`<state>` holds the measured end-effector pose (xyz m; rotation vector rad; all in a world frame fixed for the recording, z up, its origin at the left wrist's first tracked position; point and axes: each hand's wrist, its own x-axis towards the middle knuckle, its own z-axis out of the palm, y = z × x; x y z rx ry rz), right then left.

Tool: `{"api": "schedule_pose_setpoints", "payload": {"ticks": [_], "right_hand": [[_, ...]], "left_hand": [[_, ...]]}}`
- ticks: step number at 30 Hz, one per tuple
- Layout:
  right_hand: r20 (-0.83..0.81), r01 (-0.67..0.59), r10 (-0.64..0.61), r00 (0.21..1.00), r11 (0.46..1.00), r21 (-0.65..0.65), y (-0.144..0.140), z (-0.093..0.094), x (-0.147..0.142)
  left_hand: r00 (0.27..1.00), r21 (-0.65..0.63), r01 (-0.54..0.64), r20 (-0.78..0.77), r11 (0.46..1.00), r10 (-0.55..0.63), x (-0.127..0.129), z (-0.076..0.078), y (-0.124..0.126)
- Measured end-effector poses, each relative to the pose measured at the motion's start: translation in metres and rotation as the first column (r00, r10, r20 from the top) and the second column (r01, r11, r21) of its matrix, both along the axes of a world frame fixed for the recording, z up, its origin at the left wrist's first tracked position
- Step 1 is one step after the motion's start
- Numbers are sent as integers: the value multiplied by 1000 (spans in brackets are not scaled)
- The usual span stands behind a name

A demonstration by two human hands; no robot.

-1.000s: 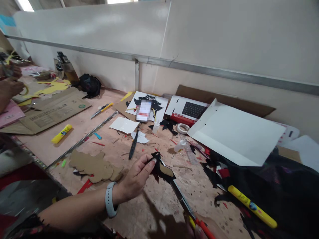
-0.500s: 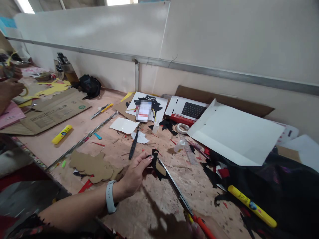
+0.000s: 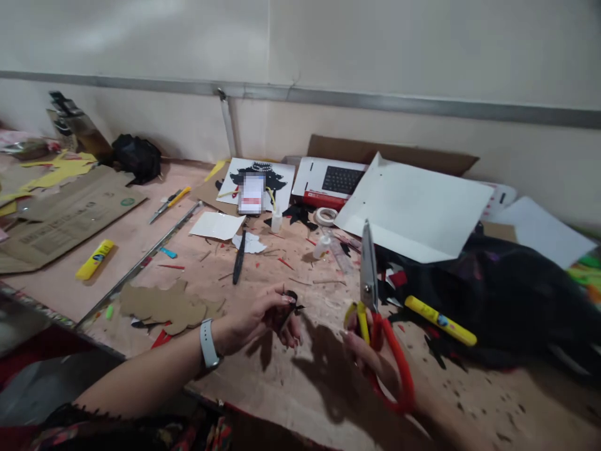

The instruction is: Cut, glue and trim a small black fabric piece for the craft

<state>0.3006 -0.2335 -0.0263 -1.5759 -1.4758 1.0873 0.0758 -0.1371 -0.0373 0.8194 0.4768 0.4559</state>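
Between thumb and fingers, my left hand (image 3: 263, 318) pinches a small black cut-out (image 3: 290, 305), now turned so that it shows mostly edge-on. A pale watch band circles that wrist. My right hand (image 3: 375, 357) is wrapped round the red and yellow handles of a pair of scissors (image 3: 369, 269). Their blades point up and look closed, apart from the black piece. Left of my left hand lies a brown cardboard cut-out (image 3: 159, 304). A black pen-like tool (image 3: 239, 258) rests on the table beyond it.
Yellow tubes lie left (image 3: 95, 259) and right (image 3: 440, 321). A utility knife (image 3: 169, 203), a phone (image 3: 252, 194), a tape roll (image 3: 325, 217) and small bottles are farther back. A white sheet (image 3: 413, 207) leans over a keyboard box (image 3: 328, 178). Black material (image 3: 507, 294) covers the right side.
The scissors have come away from the black cut-out and swung upright to the right. My left hand has turned the piece. The view has shifted right.
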Motion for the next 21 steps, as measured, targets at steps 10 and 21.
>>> {"api": "schedule_pose_setpoints", "payload": {"ticks": [10,21], "right_hand": [[-383,-13,66,921,990,139,5,-19,-15],[-284,162,-155,946,987,-1,11,11,6]], "left_hand": [[962,-53,264,-54,963,-266,10,5,-18],[800,824,533,-565,194,202,2,20,-14]]}}
